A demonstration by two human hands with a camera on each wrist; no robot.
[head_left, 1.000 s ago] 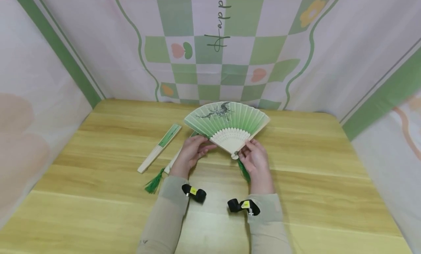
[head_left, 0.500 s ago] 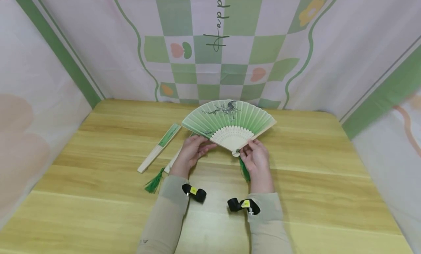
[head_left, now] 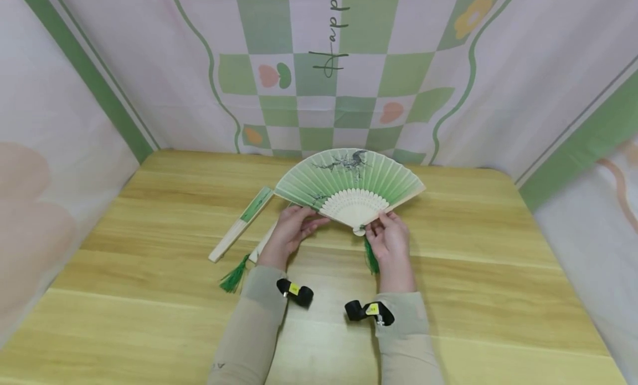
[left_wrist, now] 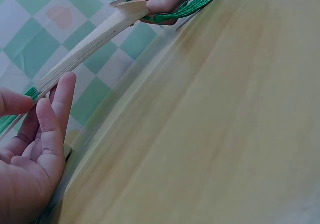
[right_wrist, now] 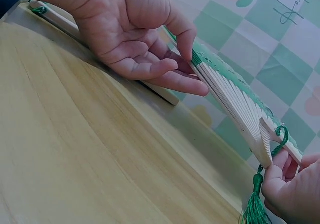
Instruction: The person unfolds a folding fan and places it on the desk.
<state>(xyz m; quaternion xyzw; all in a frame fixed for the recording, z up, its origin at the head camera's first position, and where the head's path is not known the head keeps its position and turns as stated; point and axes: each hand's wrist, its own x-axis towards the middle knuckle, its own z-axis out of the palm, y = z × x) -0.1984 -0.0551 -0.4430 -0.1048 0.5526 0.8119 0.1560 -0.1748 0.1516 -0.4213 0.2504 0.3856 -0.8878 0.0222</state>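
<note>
Far left, a folded fan (head_left: 241, 225) lies slantwise; right of it, a green tassel (head_left: 233, 275) by the lower end of another folded fan (head_left: 262, 245), mostly blocked by the left grip (head_left: 291, 234). That grip pinches the left edge of the spread fan (head_left: 353, 186), raised mid-counter; right grip (head_left: 391, 239) pinches its right side, second tassel (head_left: 371, 258) hanging alongside. Wood-grain counter (head_left: 498, 246); checked cloth (head_left: 317, 112) behind.

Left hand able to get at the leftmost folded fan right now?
Probably not without letting go: the left hand pinches the open fan. Otherwise the leftmost folded fan lies close by, uncovered.
</note>
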